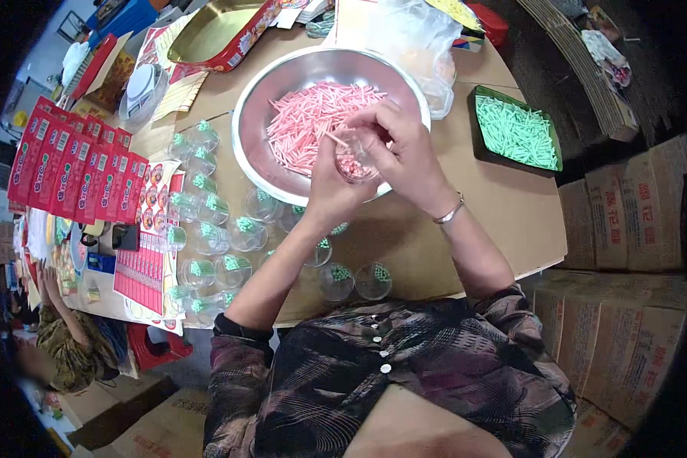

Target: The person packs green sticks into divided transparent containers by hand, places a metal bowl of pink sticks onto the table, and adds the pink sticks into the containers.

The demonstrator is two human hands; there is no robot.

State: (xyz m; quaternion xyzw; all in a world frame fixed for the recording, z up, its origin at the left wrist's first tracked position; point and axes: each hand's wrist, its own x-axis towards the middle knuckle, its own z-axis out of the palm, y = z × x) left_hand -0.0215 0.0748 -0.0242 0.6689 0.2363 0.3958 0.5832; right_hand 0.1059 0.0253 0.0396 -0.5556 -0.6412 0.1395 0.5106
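My left hand (pixel 337 187) is wrapped round a clear plastic cup (pixel 353 168) with short pink sticks inside. My right hand (pixel 406 149) curls over the cup's other side, thumb and fingers at its rim; whether it also pinches sticks is hidden. One pink stick (pixel 336 140) pokes out by my left thumb. Both hands are above the near right part of a large steel bowl (pixel 246 153), which holds a heap of loose pink sticks (pixel 313 118). Left of and below the bowl stand several clear cups (pixel 212 208) containing green sticks.
A dark tray (pixel 487 149) of green sticks lies on the cardboard-covered table (pixel 504 217) at right. Red printed packets (pixel 69 164) stand at left. Behind are a red-and-gold tray (pixel 221 34) and a plastic bag (pixel 427 53). Cartons (pixel 626 206) are stacked at right; another person (pixel 76 336) sits at left.
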